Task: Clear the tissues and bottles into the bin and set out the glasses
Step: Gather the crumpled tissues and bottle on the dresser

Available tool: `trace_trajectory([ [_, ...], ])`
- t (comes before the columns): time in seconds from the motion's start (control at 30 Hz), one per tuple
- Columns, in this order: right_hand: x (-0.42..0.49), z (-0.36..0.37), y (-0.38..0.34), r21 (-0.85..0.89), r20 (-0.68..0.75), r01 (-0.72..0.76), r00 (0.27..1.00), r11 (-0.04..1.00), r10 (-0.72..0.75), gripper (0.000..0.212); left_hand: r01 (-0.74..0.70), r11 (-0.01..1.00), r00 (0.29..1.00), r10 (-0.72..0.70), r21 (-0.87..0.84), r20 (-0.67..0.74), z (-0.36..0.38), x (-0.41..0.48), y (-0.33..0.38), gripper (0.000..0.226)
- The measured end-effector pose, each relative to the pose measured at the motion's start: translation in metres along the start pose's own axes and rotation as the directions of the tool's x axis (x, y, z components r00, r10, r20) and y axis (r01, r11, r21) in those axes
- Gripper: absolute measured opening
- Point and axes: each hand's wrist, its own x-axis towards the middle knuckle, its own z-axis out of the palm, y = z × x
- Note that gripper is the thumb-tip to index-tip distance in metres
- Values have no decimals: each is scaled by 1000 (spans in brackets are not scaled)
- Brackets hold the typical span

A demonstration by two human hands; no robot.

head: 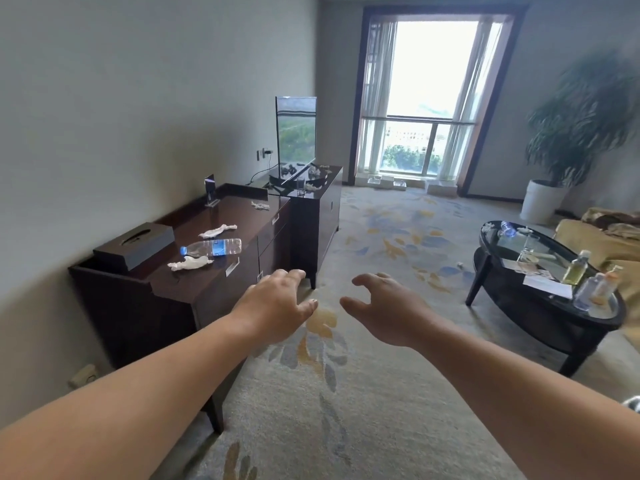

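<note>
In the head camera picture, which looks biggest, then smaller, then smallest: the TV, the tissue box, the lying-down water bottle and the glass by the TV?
1. TV
2. Tissue box
3. Water bottle
4. Glass

The TV and glass stand farther away, so they look smaller than they really are. The box and bottle lie close together, so that comparison is fair.

Dresser [194, 289] bears bottle [211, 247], tissues [189, 263].
</note>
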Motion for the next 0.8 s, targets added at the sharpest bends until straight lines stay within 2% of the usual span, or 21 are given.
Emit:
trace_trajectory([
  [0.3, 105, 20, 40, -8, 52, -19, 998, 1000, 20, 61, 12, 1000, 998, -10, -29, 58, 25, 114, -15, 65],
  [0.47, 180, 9, 80, -7, 36, 28, 999, 1000, -28, 62, 48, 998, 999, -48, -32, 20, 36, 187, -6, 65],
  [0.8, 312, 14, 136, 5, 118, 94, 989, 996, -94, 63, 146, 989, 989, -145, -18, 37, 59, 303, -11, 63],
])
